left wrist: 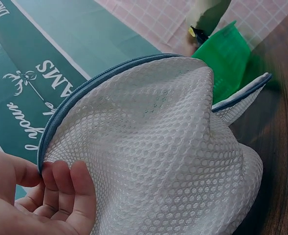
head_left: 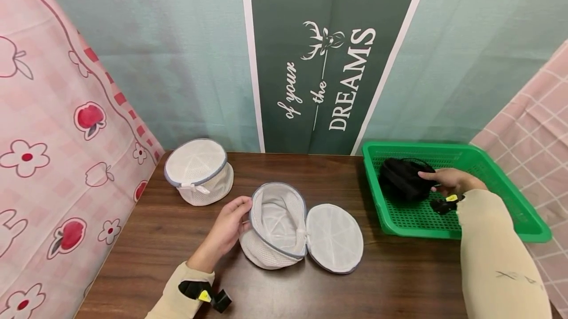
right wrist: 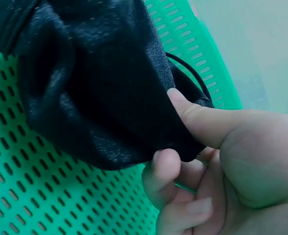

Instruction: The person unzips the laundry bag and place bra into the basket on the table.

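Note:
A white mesh laundry bag with a blue-grey zip rim stands on the table, its round lid folded out to the right. My left hand pinches the left side of that rim between thumb and fingers; the left wrist view shows the grip on the mesh close up. Inside the green basket lies a black cloth item with a thin strap, its exact kind unclear. My right hand pinches its edge, thumb on top and fingers beneath, as the right wrist view shows.
A second white mesh laundry bag, its lid over the top, stands at the back left near the wall cloth. Printed cloths hang behind and at both sides of the brown wooden table.

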The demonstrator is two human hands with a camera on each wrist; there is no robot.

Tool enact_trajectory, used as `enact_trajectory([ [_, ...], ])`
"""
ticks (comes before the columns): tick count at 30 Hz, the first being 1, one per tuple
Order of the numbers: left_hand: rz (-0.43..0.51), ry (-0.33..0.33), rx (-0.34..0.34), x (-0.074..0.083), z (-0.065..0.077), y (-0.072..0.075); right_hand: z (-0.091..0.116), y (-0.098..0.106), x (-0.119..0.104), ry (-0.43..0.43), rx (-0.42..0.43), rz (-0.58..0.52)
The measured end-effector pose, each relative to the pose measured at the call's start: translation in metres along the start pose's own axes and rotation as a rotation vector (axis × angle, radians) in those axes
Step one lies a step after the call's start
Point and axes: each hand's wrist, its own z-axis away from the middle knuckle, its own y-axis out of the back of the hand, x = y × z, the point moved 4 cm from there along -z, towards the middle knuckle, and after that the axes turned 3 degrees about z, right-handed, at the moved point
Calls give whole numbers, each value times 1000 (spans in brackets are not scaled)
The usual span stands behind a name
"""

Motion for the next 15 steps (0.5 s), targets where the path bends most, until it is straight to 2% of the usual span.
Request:
enact_trajectory([
  [7,0,-3,1,0,0,0,-9,-10,6,-38,-14,-14],
  [15,5,-4,-13,-1,0,0,-15,-17,3,-30,-66,22],
])
